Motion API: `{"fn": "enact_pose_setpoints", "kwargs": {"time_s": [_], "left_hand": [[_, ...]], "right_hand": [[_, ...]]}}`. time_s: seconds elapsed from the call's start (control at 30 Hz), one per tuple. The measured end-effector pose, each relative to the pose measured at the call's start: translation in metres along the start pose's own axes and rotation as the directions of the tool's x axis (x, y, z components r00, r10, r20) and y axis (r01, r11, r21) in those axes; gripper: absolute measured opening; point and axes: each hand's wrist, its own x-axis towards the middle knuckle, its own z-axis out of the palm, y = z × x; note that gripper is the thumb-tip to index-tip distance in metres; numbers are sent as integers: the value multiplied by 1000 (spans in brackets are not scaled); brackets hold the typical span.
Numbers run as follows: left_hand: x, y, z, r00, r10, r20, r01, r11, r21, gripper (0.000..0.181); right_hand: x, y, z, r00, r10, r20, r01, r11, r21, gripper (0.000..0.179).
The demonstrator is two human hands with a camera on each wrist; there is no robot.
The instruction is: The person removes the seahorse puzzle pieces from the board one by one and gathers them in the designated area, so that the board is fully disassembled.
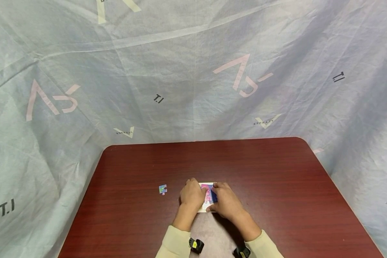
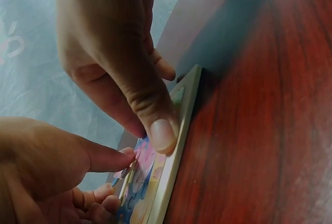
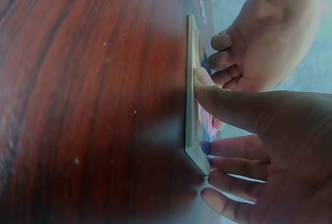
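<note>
A small jigsaw puzzle in a pale frame lies on the table between both hands. Pink and blue pieces show inside it. My left hand is over its left side; in the left wrist view this hand pinches a thin puzzle piece between thumb and fingertips, close over the picture. My right hand grips the frame's right end, thumb on the near border and fingers toward the far edge. From the right wrist view, the right thumb rests on the frame's border.
A loose blue puzzle piece with a pink tab lies on the table left of the left hand. The dark red wooden table has rounded far corners. Behind it hangs a grey printed cloth.
</note>
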Motion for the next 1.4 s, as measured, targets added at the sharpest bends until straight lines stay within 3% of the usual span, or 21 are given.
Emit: {"fn": "enact_pose_setpoints", "kwargs": {"time_s": [0.27, 0.5, 0.83, 1.0, 1.23, 1.4], "left_hand": [[3, 2, -2, 999, -11, 42, 13, 998, -53, 51], [4, 1, -3, 997, -29, 69, 36, 995, -98, 36], [4, -1, -2, 999, -26, 28, 32, 973, -229, 25], [6, -3, -4, 1000, -14, 8, 16, 981, -193, 35], [7, -5, -2, 999, 38, -2, -38, 983, -178, 16], [6, -3, 1, 998, 58, -33, -63, 986, -158, 12]], "right_hand": [[-1, -2, -7, 1000, -7, 13, 7, 1000, -19, 73], [-3, -4, -8, 999, 4, 33, -4, 1000, -20, 73], [-5, 0, -8, 1000, 0, 28, 1, 999, -49, 74], [-2, -2, -6, 999, -34, 19, 35, 998, -54, 72], [0, -3, -5, 999, -16, 29, 17, 999, -40, 71], [0, -4, -5, 999, -24, 23, 25, 998, -49, 71]]}}
